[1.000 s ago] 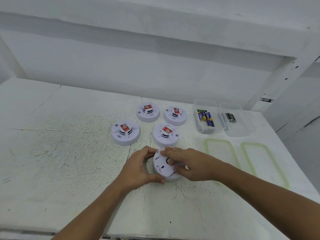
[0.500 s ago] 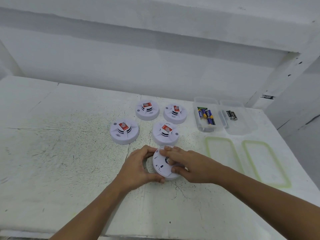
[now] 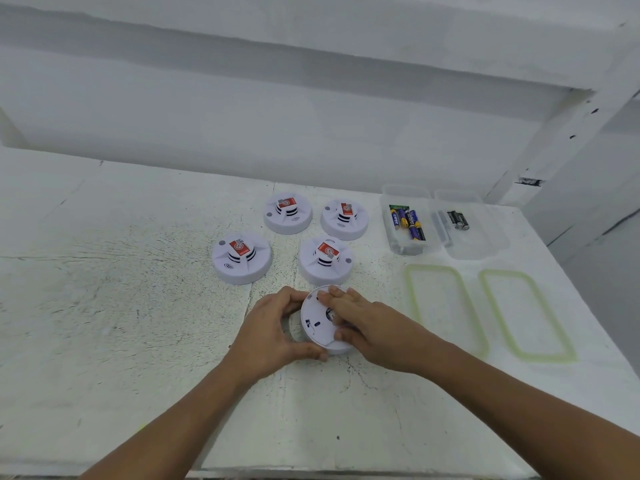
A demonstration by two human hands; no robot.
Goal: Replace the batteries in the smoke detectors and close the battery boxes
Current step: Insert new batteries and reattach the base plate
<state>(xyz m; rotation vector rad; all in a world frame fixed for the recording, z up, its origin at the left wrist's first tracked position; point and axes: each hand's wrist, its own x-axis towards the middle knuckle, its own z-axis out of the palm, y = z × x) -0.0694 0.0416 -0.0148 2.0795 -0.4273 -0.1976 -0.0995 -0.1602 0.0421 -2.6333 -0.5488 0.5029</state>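
Gripping a white detector (image 3: 320,323) turned underside-up, both hands meet near the middle of the table (image 3: 104,306). The left hand (image 3: 273,332) curls around its 9 o'clock edge, thumb at the near rim and fingers hooked over the far rim. The right hand (image 3: 375,332) lies across the 3 o'clock side, fingers pressed flat on the back plate and thumb tucked against the near edge; whether the battery cover under those fingers is shut, I cannot tell.

At 12 o'clock from the held unit, just beside it, sits a second detector (image 3: 325,259) face-up with a red label on its raised centre. A third (image 3: 241,258) stands at 10 o'clock, apart from the hands. Two more sit farther back: one (image 3: 287,213) at 11 o'clock and one (image 3: 344,218) at 12 o'clock, near each other without touching.

At 1 o'clock, toward the far right corner, two clear boxes stand side by side. The left box (image 3: 401,242) holds several blue-and-yellow batteries (image 3: 408,221); the right box (image 3: 478,244) holds a few dark batteries (image 3: 457,220). Their two lids (image 3: 446,306), clear with pale green rims, lie flat at 3 o'clock from the hands, side by side and nearer than the boxes.
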